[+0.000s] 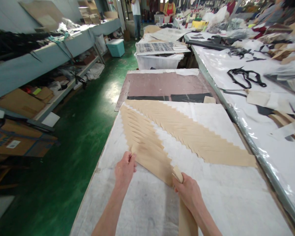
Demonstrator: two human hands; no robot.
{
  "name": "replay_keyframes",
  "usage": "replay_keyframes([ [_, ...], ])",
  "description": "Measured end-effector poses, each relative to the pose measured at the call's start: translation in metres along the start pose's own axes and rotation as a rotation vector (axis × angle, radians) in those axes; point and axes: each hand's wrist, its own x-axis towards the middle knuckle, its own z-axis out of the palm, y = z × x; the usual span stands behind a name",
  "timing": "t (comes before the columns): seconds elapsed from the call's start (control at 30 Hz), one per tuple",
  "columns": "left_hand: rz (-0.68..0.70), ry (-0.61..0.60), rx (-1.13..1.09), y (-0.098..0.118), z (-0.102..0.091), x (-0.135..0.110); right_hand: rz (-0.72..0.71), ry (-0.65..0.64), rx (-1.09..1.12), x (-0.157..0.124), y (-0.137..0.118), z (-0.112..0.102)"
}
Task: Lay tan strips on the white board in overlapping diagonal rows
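Two slanting rows of overlapping tan strips lie on a white-covered table point(147, 209), a left row point(142, 131) and a right row point(186, 129). The material, cloth or thin leather, is hard to tell. My left hand point(126, 167) pinches the left end of the nearest tan strip point(152, 162) in the left row. At that strip's other end, my right hand point(185, 188) is closed around a folded bundle of tan strips point(188, 219), which hangs down toward the bottom edge. Whether my right fingers also grip the nearest strip is hidden.
A metal-edged worktable point(267, 137) with black straps point(247, 77) runs along the right. Beyond my table stands a white plastic bin point(159, 61). Shelving point(71, 95) lines the left across a green floor point(88, 131). Two people point(136, 16) stand far back.
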Motion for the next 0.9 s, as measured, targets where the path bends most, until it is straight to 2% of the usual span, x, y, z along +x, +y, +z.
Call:
replay_keyframes([
  [0.3, -0.043, -0.054, 0.056, 0.007, -0.006, 0.01, 0.016, 0.029, -0.002, 0.0, -0.001, 0.0],
  [0.57, -0.052, -0.069, 0.075, 0.011, -0.007, 0.011, 0.029, 0.011, -0.099, 0.002, -0.005, -0.003],
  [0.63, -0.043, -0.042, 0.195, 0.014, -0.01, 0.011, 0.032, 0.006, -0.132, 0.003, -0.008, -0.006],
  [0.7, -0.021, 0.016, 0.405, 0.018, -0.013, 0.01, 0.041, -0.006, -0.168, 0.003, -0.012, -0.009],
  [0.8, 0.099, 0.105, 0.642, 0.027, -0.015, 0.007, 0.049, -0.015, -0.212, 0.002, -0.017, -0.012],
  [0.9, 0.394, 0.126, 0.69, 0.031, -0.006, 0.001, 0.044, -0.005, -0.241, 0.001, -0.018, -0.014],
])
